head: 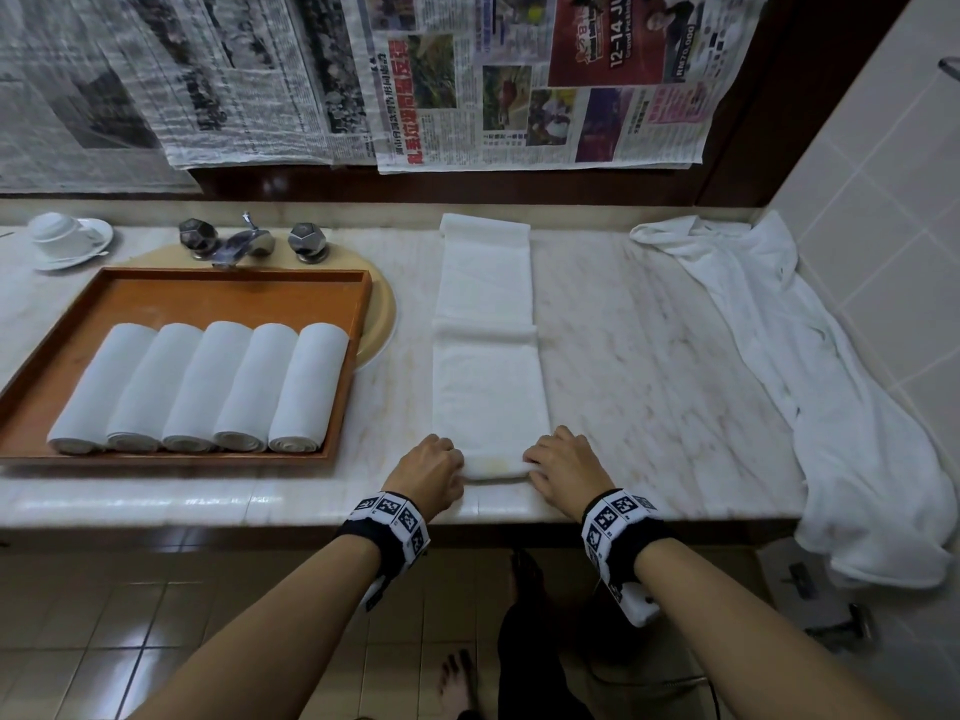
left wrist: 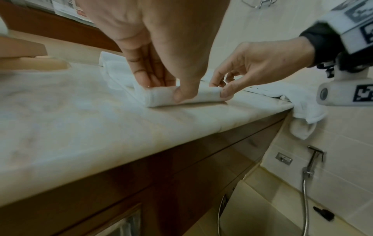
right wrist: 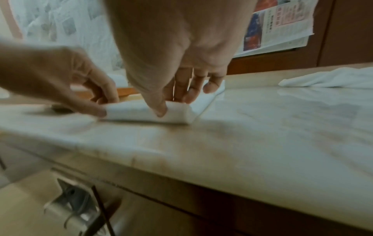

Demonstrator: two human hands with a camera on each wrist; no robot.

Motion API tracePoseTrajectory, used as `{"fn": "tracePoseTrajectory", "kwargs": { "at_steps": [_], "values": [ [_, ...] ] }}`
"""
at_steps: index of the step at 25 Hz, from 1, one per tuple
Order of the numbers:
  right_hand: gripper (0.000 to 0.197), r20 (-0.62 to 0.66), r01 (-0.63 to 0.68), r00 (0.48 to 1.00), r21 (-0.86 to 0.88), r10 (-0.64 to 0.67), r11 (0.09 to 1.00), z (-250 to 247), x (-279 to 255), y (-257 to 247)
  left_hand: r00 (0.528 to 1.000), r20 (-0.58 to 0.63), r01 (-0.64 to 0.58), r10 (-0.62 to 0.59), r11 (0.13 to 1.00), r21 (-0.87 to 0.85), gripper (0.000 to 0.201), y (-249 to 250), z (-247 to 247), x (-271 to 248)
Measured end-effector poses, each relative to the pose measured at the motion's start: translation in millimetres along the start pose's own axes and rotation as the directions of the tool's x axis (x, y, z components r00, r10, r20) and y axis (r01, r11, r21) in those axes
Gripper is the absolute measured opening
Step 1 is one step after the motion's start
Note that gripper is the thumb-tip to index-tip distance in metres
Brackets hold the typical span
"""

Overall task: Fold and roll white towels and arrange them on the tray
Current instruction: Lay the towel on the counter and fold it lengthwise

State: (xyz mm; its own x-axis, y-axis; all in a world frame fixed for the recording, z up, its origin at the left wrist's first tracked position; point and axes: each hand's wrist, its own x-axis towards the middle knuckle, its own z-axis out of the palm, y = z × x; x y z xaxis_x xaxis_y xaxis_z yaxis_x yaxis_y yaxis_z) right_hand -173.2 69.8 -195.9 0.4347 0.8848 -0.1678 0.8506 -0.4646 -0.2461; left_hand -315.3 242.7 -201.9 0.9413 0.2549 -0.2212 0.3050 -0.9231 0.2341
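Towel (head: pixel 488 356), soft and limp, is being pinched at its near rolled edge, left hand (head: pixel 431 467) and right hand (head: pixel 563 467) at either end. Slack is likely unless both ends are kept even.

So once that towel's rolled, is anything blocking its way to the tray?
Nothing visible does. Bare counter lies between the towel and the tray. Five rolls fill its near row; the strip behind them is free.
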Motion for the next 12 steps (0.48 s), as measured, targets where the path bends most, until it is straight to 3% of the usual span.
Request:
{"fn": "tracePoseTrajectory", "kwargs": {
  "at_steps": [2,4,8,10,12],
  "values": [
    [0.022,0.065,-0.07,0.996,0.079,0.065,0.994,-8,-4,3,0.998,0.006,-0.068,0.068,0.997,-0.046,0.026,-7,-2,-5],
    [0.016,0.087,-0.169,0.984,0.204,0.154,0.964,-11,-5,5,0.994,-0.006,-0.108,0.108,0.984,-0.144,0.024,-12,-7,-9],
    [0.005,0.119,-0.231,0.971,0.248,0.207,0.941,-12,4,9,0.997,-0.011,-0.081,0.08,0.98,-0.18,0.018,-14,-15,-4],
    [0.006,0.074,-0.228,0.973,0.196,0.217,0.954,-8,8,9,0.999,-0.021,-0.037,0.034,0.985,-0.17,0.016,-13,-15,2],
    [0.006,-0.063,-0.18,0.979,0.172,0.193,0.968,1,11,5,0.998,-0.06,-0.01,0.001,0.99,-0.143,0.015,-9,-13,9]
  ]
}}
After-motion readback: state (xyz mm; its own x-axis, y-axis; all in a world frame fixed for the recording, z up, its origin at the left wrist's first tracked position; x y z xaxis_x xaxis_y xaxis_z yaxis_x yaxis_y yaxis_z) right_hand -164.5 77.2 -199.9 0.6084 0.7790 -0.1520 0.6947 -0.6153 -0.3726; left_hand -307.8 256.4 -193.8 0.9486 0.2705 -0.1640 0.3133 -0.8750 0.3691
